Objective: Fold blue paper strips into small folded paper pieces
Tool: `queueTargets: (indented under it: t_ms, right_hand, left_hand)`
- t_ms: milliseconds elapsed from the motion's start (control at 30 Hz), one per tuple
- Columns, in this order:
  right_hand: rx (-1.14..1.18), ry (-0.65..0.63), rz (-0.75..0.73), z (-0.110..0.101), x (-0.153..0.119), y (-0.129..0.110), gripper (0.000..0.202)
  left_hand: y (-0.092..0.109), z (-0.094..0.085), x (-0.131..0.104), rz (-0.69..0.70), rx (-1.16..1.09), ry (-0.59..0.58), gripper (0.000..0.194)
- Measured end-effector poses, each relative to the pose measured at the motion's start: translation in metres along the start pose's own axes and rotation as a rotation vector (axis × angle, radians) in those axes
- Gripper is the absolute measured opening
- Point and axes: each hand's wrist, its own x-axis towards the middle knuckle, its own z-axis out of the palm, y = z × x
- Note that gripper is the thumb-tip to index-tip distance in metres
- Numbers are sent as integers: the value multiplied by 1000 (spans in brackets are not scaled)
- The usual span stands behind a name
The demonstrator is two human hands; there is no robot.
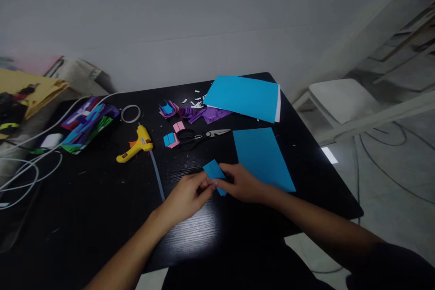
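Note:
A small folded blue paper [213, 170] is held between my two hands above the front part of the black table. My left hand [190, 194] pinches its lower left side with closed fingers. On its right side my right hand [242, 182] grips it, thumb toward the middle. Just behind my right hand lies a flat blue sheet [263, 156]. Black-handled scissors [207, 135] rest closed behind the folded paper, beside small pink [178, 127] and blue [169, 140] folded pieces. The yellow glue gun [139, 144] lies to the left with a clear glue stick near it.
Blue and white sheets [244, 95] are stacked at the back right, near purple paper pieces [212, 114] and white scraps. A grey tape ring [130, 113], a colourful paper bundle [86, 124] and white cables [32, 163] are at left. A white stool [345, 97] stands right of the table.

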Motion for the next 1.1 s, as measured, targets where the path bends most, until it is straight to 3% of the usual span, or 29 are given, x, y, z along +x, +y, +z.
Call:
queueTargets:
  t_ms: [1100]
  right_hand:
    - [-13, -4, 8, -1, 0, -2, 16]
  left_hand:
    - [1, 0, -1, -6, -5, -4, 21]
